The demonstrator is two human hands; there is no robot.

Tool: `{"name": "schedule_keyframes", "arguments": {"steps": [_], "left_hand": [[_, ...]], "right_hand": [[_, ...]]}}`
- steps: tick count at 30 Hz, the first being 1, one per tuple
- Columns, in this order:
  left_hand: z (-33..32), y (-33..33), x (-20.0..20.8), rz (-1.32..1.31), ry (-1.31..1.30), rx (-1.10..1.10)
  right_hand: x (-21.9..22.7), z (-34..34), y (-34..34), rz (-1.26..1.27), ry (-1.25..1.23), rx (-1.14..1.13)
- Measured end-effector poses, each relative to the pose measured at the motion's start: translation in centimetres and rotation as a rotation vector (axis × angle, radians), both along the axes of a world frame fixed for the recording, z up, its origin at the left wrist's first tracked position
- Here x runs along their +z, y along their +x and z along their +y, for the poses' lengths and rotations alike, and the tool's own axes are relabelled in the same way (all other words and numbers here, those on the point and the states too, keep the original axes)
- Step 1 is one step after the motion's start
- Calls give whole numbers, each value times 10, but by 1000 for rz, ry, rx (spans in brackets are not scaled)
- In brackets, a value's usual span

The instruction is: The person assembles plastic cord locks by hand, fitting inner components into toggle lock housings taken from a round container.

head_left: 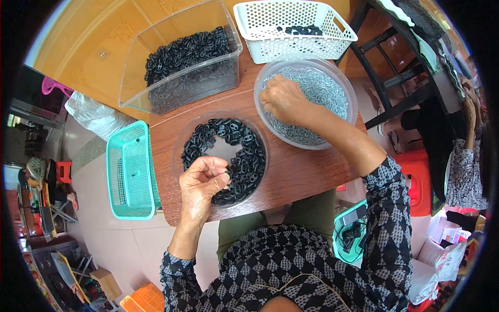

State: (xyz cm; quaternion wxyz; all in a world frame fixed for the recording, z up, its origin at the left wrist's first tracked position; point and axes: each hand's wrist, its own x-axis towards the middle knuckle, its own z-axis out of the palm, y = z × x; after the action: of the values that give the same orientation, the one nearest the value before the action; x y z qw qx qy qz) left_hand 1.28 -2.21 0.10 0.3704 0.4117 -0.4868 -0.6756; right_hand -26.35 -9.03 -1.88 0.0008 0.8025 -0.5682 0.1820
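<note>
My left hand [200,182] is held over the near left part of a round clear tub [264,179] of black two-holed plastic pieces [250,151]. Thumb and fingers pinch together on what looks like a small black plastic piece [228,173], mostly covered by the fingertips. Over to the right, my right hand [283,99] reaches into a round translucent bowl [345,83] full of small silvery screws [317,86]. Its fingers are curled down at the bowl's left side, and the fingertips are hidden, so what they grip does not show.
Behind the tub stands a clear bin [195,99] heaped with black pieces. A white perforated basket [260,44] holds a few more. Left of the wooden table [291,177] is a turquoise basket [117,177]. A black-framed chair [400,80] and another person [465,171] are at the right.
</note>
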Motion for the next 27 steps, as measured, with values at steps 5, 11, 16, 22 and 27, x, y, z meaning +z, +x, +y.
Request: {"name": "schedule_keyframes", "arguments": {"steps": [5,11,16,22,27], "left_hand": [[3,0,4,23,26,26],[4,0,2,66,52,30],[9,-5,2,125,87,33],[13,-9,1,120,90,38],[7,-7,1,150,89,101]], "right_hand": [[0,-2,1,55,-132,-64],[-2,-2,-2,62,25,29],[-2,-4,1,97,1,53],[-9,-7,-6,84,-30,79],[3,8,-8,-152,-79,65]]}}
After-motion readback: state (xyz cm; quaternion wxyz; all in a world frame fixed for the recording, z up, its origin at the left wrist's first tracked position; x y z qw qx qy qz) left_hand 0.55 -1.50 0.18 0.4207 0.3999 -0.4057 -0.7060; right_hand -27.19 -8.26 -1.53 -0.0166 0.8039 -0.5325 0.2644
